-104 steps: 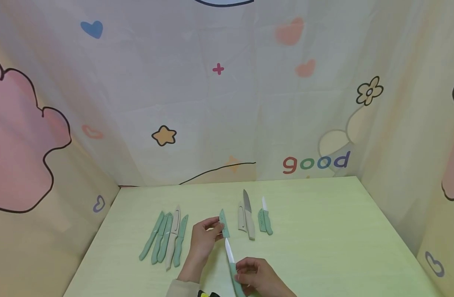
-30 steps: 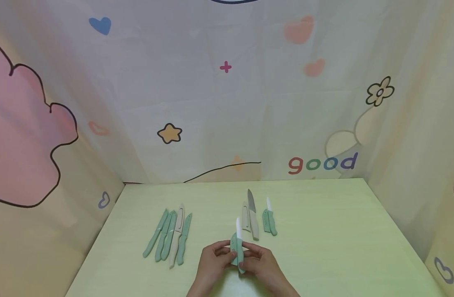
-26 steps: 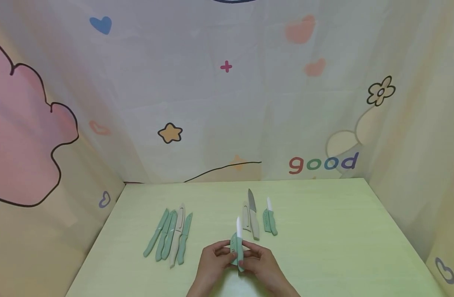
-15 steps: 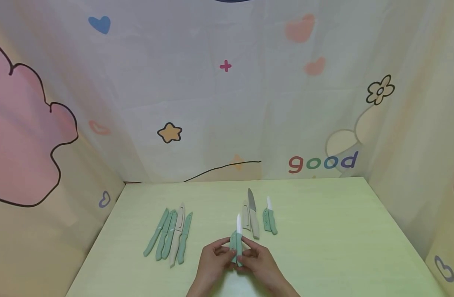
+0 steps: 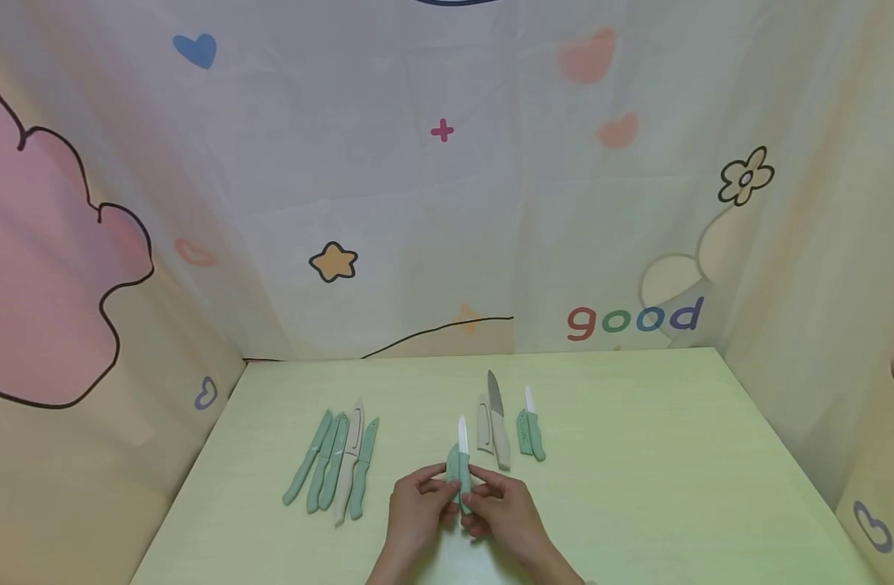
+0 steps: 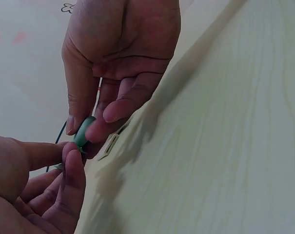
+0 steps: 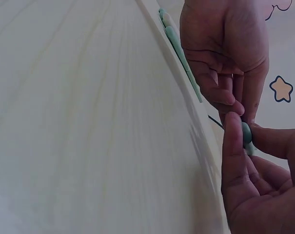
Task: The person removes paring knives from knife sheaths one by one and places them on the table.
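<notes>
Near the table's front middle, both hands hold parts of a small green knife side by side. My left hand [image 5: 415, 505] pinches the green knife sheath [image 5: 453, 465] between thumb and fingers. The right hand [image 5: 507, 508] grips the green-handled paring knife [image 5: 462, 439], its white blade bare and pointing away from me. Sheath and handle lie against each other, almost parallel, with the blade outside the sheath. In both wrist views fingers hide most of the pair; only the rounded green handle end [image 6: 84, 131] shows.
At left lies a row of sheathed knives [image 5: 337, 463], several green and one beige. Behind the hands, a beige knife [image 5: 499, 431] lies bare beside its sheath [image 5: 484, 426]. To its right is another green knife [image 5: 536, 439] beside its sheath [image 5: 523, 432]. A printed curtain [image 5: 388, 203] encloses the table [image 5: 637, 471].
Earlier the sheath was held ahead of the blade tip, with the hands apart. The hands then came together, sheath beside handle, and have since shifted slightly away from me and left.
</notes>
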Tool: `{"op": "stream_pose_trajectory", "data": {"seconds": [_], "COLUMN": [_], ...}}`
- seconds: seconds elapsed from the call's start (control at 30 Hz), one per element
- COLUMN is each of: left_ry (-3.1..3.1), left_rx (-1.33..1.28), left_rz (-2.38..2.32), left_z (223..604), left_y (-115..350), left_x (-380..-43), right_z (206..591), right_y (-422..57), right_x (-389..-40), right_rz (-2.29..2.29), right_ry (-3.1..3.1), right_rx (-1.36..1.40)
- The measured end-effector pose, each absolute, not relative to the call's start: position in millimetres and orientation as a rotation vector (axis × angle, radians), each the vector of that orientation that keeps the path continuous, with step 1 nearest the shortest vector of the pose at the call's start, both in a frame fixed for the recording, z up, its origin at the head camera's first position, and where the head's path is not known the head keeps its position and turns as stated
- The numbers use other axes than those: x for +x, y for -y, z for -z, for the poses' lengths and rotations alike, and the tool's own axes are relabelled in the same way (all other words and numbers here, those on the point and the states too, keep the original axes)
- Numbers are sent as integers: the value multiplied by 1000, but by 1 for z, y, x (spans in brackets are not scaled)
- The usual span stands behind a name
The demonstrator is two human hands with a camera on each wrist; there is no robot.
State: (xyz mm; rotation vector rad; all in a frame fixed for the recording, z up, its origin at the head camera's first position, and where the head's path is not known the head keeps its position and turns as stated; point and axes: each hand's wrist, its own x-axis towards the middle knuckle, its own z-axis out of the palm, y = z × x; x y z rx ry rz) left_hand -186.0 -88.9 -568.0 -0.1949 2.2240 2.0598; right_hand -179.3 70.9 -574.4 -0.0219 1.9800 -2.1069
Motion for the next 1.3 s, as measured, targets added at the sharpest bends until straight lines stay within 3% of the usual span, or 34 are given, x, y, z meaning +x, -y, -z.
{"op": "stream_pose_trajectory", "data": {"seconds": [0.47,1.3], "left_ry": [-2277,-2769], "left_rx": [-131,-305], "left_rz": [-2035,-1691], "left_z": [573,573], "left_y": [91,85], "left_x": [-194,-220], "right_z": [566,568], "right_y": [-65,-40], "right_x": [-184,-199], "right_rz": [2130,2055], "right_ry": [-2091,-2377], "right_rx": [2,181]}}
